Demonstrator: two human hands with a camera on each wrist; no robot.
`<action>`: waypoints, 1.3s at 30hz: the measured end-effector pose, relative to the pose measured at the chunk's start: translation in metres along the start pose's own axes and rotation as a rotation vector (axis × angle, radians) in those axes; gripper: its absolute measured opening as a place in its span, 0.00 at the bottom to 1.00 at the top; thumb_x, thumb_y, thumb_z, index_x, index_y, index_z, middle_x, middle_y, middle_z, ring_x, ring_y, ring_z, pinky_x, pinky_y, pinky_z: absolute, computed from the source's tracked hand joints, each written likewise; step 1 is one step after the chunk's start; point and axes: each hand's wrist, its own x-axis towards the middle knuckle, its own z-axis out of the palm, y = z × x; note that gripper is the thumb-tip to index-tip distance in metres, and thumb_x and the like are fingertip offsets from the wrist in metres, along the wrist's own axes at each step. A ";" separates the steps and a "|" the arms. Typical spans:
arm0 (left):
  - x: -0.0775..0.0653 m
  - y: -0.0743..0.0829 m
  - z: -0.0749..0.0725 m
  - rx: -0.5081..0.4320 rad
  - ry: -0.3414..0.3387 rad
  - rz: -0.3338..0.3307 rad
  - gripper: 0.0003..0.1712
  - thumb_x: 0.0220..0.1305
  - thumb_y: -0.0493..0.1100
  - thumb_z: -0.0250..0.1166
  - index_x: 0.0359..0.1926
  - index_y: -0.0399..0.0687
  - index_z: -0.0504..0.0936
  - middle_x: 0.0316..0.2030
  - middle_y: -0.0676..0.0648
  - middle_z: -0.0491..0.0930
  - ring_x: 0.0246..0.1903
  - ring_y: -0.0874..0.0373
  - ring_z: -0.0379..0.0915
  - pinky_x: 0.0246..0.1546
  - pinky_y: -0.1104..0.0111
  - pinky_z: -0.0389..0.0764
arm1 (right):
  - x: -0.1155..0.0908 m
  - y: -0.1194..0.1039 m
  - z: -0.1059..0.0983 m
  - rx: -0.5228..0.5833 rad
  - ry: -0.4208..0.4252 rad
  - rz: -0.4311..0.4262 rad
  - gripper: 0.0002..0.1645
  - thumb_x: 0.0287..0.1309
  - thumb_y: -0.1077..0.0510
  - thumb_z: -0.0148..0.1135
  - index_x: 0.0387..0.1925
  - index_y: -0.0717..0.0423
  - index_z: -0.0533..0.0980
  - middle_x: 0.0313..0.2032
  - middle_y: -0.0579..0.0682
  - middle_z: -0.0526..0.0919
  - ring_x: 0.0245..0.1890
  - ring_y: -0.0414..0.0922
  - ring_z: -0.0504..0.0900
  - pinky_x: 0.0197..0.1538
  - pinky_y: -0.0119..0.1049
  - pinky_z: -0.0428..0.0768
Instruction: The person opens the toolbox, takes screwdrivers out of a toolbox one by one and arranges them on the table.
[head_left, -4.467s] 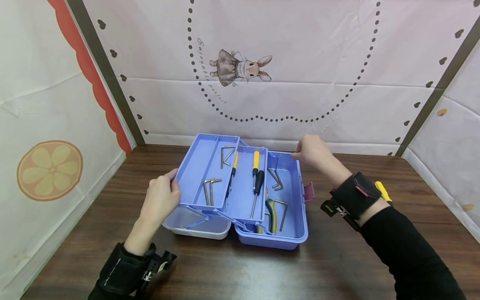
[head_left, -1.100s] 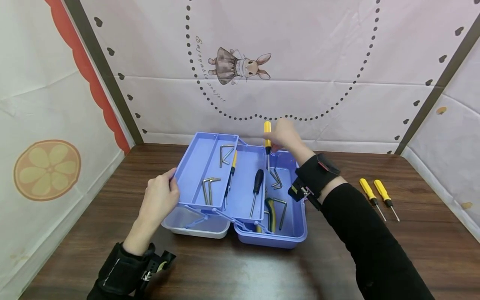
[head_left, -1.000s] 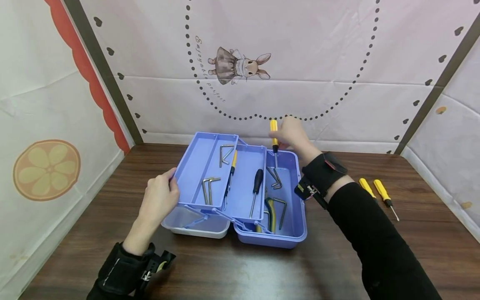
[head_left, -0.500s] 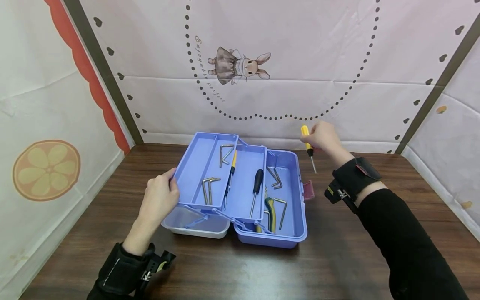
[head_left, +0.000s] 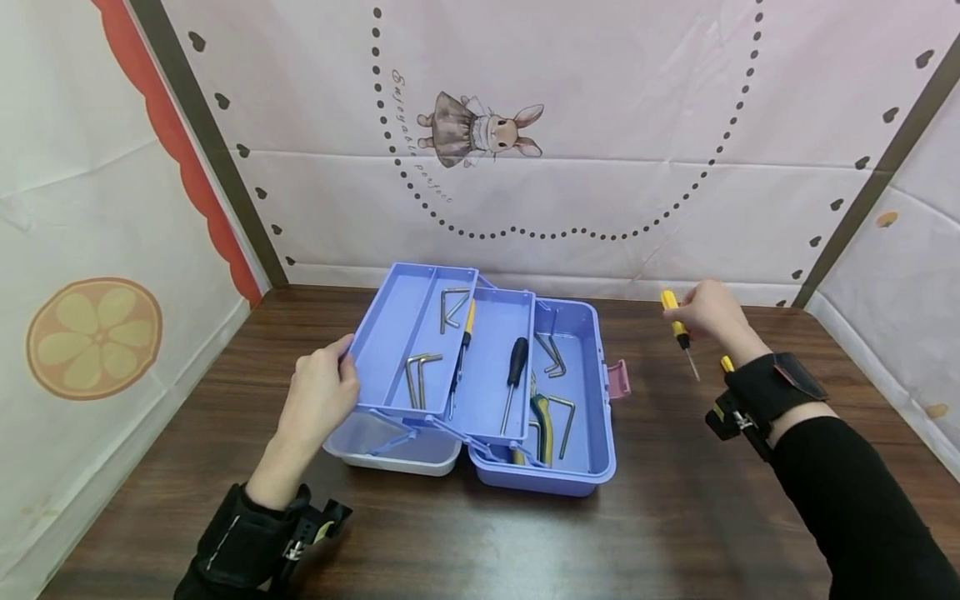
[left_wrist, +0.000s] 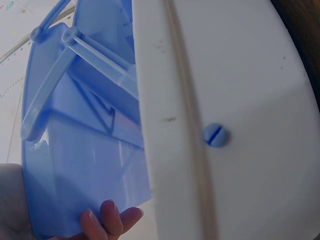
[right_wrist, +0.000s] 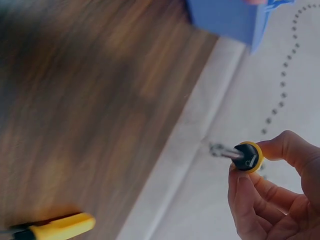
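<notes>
My left hand (head_left: 324,387) grips the left edge of the upper tray (head_left: 390,333) of a blue toolbox; in the left wrist view its fingertips (left_wrist: 111,217) curl under the tray. Between the thumb and fingers of my right hand (head_left: 712,312) is a yellow-handled screwdriver (head_left: 675,321), tilted with its shaft pointing down, above the table right of the box. The right wrist view shows that screwdriver (right_wrist: 247,156) nearly end-on. Hex keys (head_left: 423,379) lie in the upper tray. A black-handled screwdriver (head_left: 517,362) and a yellow one (head_left: 469,323) lie in the middle tray.
The deep bottom compartment (head_left: 588,417) holds more hex keys (head_left: 566,425) and green-yellow pliers (head_left: 543,425). A pink latch (head_left: 618,380) sticks out on its right. Another yellow screwdriver handle (head_left: 727,364) shows beside my right wrist, partly hidden. A printed cloth wall (head_left: 600,125) stands behind the table.
My right hand took the yellow screwdriver from the middle tray and carried it right, past the latch, lowering it. Two other yellow screwdrivers showed on the table before. My left hand stays put.
</notes>
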 end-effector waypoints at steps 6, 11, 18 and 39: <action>0.000 -0.001 -0.001 0.004 0.003 0.003 0.21 0.61 0.32 0.45 0.52 0.20 0.66 0.45 0.24 0.70 0.31 0.43 0.74 0.19 0.65 0.72 | -0.004 0.027 0.004 -0.043 -0.045 0.045 0.22 0.53 0.53 0.57 0.07 0.54 0.67 0.08 0.47 0.68 0.14 0.43 0.72 0.19 0.33 0.67; -0.001 -0.002 -0.001 0.003 -0.001 -0.002 0.21 0.61 0.32 0.45 0.52 0.20 0.66 0.45 0.24 0.70 0.30 0.43 0.74 0.17 0.65 0.71 | -0.008 0.044 0.012 -0.103 -0.058 0.051 0.23 0.52 0.53 0.57 0.07 0.53 0.64 0.08 0.48 0.69 0.13 0.44 0.72 0.18 0.32 0.66; -0.002 -0.001 0.000 0.002 -0.002 0.001 0.21 0.61 0.32 0.45 0.52 0.20 0.66 0.45 0.24 0.70 0.34 0.41 0.75 0.21 0.63 0.74 | -0.011 0.060 0.025 -0.145 -0.047 0.140 0.18 0.48 0.53 0.59 0.15 0.63 0.69 0.11 0.53 0.71 0.14 0.47 0.74 0.16 0.33 0.68; -0.001 0.001 -0.002 -0.002 -0.004 0.005 0.21 0.61 0.32 0.45 0.52 0.19 0.66 0.45 0.24 0.70 0.33 0.42 0.74 0.20 0.64 0.73 | -0.010 0.078 0.039 -0.182 -0.089 0.223 0.17 0.46 0.56 0.60 0.22 0.69 0.69 0.15 0.56 0.71 0.13 0.47 0.74 0.19 0.37 0.71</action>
